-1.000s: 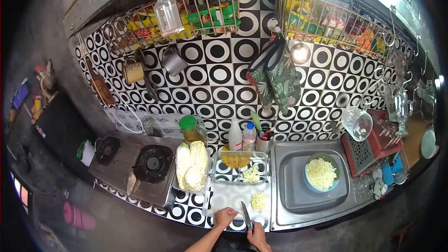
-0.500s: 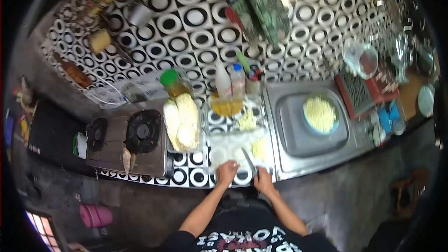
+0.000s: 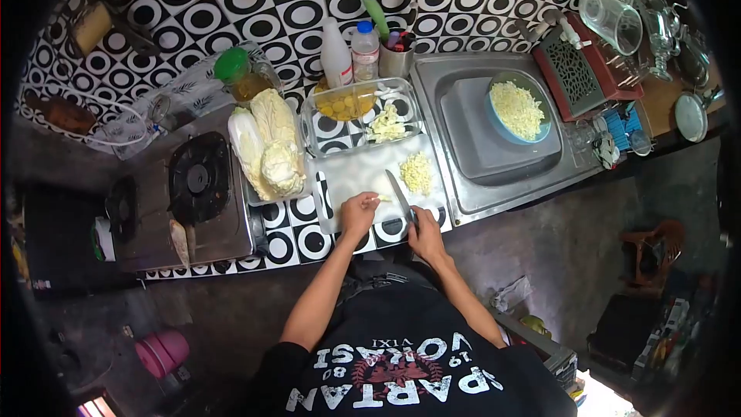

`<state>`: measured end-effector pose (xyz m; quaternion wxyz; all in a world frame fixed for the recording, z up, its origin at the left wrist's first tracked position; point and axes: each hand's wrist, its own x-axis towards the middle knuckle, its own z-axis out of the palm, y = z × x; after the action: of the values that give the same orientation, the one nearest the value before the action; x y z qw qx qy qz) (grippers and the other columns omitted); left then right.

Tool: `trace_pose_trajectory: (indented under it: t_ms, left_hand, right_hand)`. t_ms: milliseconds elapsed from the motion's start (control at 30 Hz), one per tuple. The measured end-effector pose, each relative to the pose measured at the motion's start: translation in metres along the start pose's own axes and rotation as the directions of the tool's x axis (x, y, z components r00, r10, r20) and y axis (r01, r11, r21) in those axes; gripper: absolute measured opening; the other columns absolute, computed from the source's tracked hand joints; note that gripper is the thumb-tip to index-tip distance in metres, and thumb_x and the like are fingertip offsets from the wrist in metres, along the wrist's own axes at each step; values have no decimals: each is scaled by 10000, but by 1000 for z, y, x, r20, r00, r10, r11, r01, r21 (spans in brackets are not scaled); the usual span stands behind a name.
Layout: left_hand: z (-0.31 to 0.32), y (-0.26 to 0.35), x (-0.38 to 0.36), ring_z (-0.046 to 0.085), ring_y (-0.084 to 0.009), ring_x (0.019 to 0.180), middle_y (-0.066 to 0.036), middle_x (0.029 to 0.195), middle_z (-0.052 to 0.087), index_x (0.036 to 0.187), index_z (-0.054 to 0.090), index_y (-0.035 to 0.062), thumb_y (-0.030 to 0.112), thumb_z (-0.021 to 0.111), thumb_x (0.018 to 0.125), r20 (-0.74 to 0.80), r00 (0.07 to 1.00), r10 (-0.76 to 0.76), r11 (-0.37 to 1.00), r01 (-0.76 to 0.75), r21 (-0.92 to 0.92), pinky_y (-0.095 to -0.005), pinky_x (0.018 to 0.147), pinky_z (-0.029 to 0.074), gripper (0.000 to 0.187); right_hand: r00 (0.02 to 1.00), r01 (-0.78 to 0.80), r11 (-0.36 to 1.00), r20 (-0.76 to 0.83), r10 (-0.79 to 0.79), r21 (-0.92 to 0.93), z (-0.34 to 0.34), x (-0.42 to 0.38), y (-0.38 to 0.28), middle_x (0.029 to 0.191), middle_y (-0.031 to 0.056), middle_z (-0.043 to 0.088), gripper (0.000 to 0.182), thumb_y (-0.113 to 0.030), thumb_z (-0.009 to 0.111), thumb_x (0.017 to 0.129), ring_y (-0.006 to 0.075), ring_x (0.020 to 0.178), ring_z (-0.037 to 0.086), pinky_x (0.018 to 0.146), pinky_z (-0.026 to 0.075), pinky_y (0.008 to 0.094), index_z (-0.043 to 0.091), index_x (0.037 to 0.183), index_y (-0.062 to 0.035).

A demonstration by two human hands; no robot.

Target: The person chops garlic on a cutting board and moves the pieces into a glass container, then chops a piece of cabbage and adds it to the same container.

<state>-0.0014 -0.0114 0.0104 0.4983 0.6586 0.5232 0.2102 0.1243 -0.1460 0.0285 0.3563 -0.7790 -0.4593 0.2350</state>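
Note:
My left hand is closed at the left of a translucent cutting board, its fingertips pinching a small pale vegetable piece. In my right hand is the handle of a kitchen knife; its blade slants up and left over the board, a little right of the piece. A pile of finely chopped pale-yellow vegetable lies on the board beyond the knife. Behind the board stands a clear rectangular container with larger pale pieces at its right end.
To the left, a clear tray holds whole Chinese cabbages, beside a gas stove. On the right, a bowl of shredded vegetable sits over the steel sink. A white bottle and a blue-capped bottle stand at the back.
The camera view has tilted and shifted, so the counter appears higher and further left. Both hands stay at the board, the right still holding the knife.

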Motion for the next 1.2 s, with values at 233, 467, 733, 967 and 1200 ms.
trace_pose_trajectory:
  t_ms: [233,467,733,967,1200]
  left_hand:
    - [4,-6,-1,531,-311,892,-120,853,563,821,693,91,144,668,736,-127,966,224,927,-171,333,-394,801,426,104]
    - [3,-4,-1,540,-303,878,-102,850,571,827,691,105,163,662,735,-71,969,236,919,-198,342,-395,795,436,112]
    - [2,1,-3,545,-289,853,-84,812,560,816,703,113,164,679,728,-31,972,231,928,-211,309,-382,754,448,104]
    - [8,2,3,546,-282,846,-70,812,565,774,692,124,185,702,708,-61,977,206,925,-174,337,-390,729,446,90]
    - [5,4,4,543,-287,863,-76,831,572,799,699,137,187,703,713,-43,982,184,930,-160,330,-384,752,445,100]
  right_hand:
    - [996,-4,999,84,0,47,1,-3,-17,937,230,526,388,16,530,778,409,847,540,742,445,427,488,1163,-8]
    - [989,8,1000,149,-5,-23,3,5,-17,921,220,512,416,27,536,765,395,808,546,701,456,428,483,1176,-1]
    - [982,29,994,189,-8,-107,3,7,-14,902,189,517,482,46,545,729,346,791,566,704,471,404,502,1207,10]
    - [998,29,998,66,-25,-62,4,2,-11,857,186,525,461,41,541,734,330,724,572,664,477,384,520,1194,9]
    - [997,25,996,71,-19,-83,6,-5,-14,904,195,536,473,52,540,726,358,758,583,672,479,399,521,1196,-2]
